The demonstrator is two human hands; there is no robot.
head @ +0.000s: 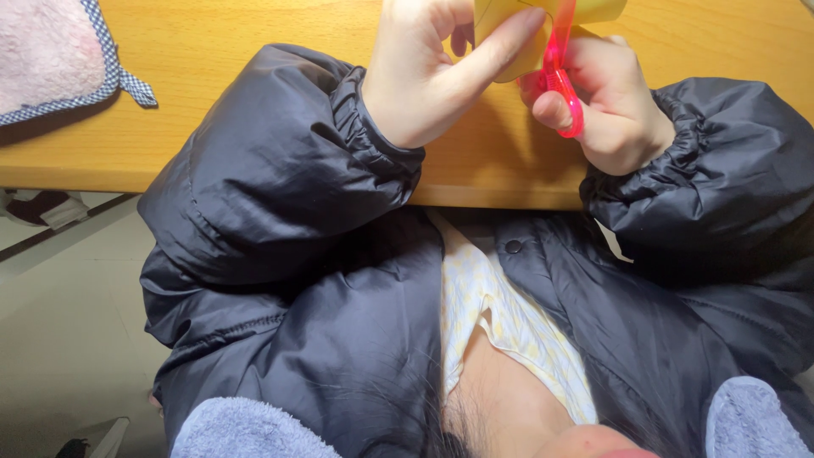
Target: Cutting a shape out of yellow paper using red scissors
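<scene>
My left hand point(428, 72) pinches a piece of yellow paper point(517, 34) near the top edge of the view, thumb on its front. My right hand point(615, 106) grips pink scissors point(560, 80), with fingers through the handle loops. The scissor blades point up into the yellow paper. Both hands hover over a wooden table point(254, 34). Dark puffy jacket sleeves cover both wrists. The upper part of the paper and the blade tips are cut off by the frame.
A pink fluffy cloth with a blue checked border point(51, 59) lies on the table at the far left. The table's front edge point(76, 180) runs across the view, with pale floor point(59, 339) below at left.
</scene>
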